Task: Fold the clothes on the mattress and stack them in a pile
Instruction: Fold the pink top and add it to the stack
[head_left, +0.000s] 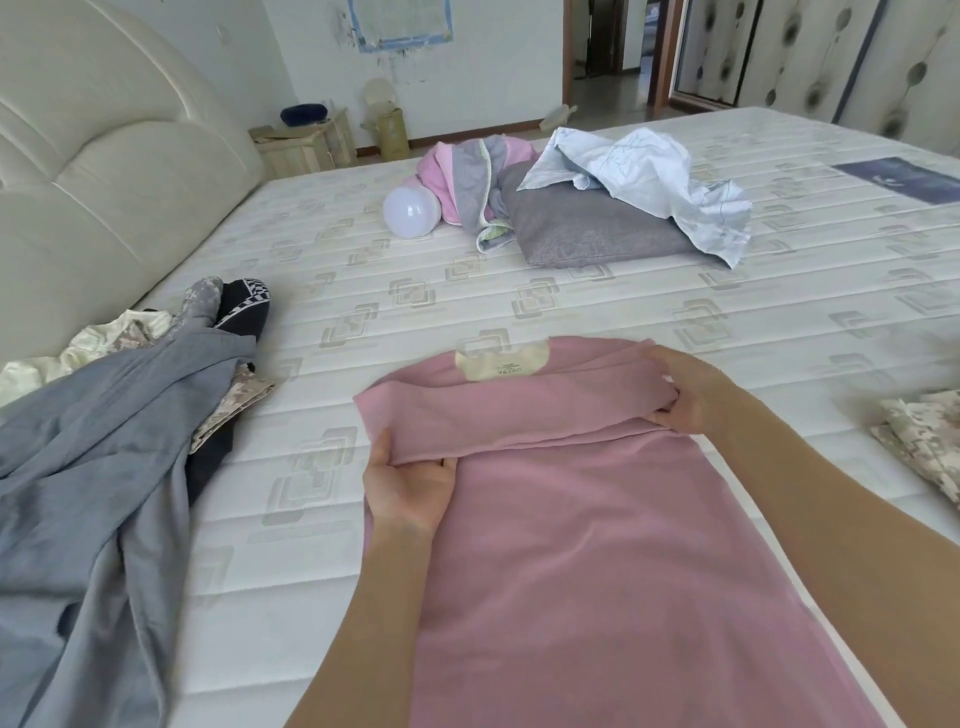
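A pink garment (597, 561) lies flat on the mattress (467, 291) in front of me, its far end folded back toward me with a cream label (501, 364) showing. My left hand (408, 486) holds the left end of the folded flap, thumb on top and fingers under the edge. My right hand (685, 395) pinches the flap's right end. To the left lies a heap of unfolded clothes: a grey-blue garment (98, 478), camouflage pieces and a black item (244, 306). A folded camouflage garment (924, 441) sits at the right edge.
A cream padded headboard (104, 171) runs along the left. At the far side of the mattress lie a white balloon (410, 210), a pink and grey bundle (467, 176), a grey pillow (587, 228) and a crumpled pale blue cloth (654, 176).
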